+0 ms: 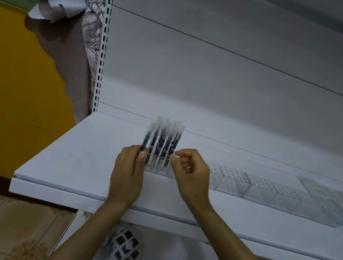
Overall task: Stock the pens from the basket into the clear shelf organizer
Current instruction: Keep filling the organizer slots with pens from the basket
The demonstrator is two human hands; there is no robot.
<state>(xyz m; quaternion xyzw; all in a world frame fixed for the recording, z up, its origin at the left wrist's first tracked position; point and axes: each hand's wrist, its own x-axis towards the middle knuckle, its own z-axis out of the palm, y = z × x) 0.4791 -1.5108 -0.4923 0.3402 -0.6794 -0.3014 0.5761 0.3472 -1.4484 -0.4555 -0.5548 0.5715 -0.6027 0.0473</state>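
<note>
- A bunch of black pens (161, 142) in clear plastic sleeves stands upright in the leftmost compartment of the long clear plastic organizer (269, 191), with the sleeve tops fanning out above its rim.
- The organizer lies along the white metal shelf (70, 158), close to the back panel, and its other compartments run off to the right.
- My left hand (129, 168) is at the left side of the bunch; its grip is narrow, fingers and thumb curled round the outermost pen.
- My right hand (190, 171) is at the right side, its grip a thumb-and-forefinger pinch on the sleeve of the rightmost pen, the other fingers curled in.
- Pale printed paper sheets (315, 188) lie at the organizer's far right end.
- Black-and-white puzzle cubes (125, 249) sit on the lower shelf, beneath my left forearm.
- A patterned curtain (82, 47) hangs left of the shelf upright, against a yellow wall (4, 79).
</note>
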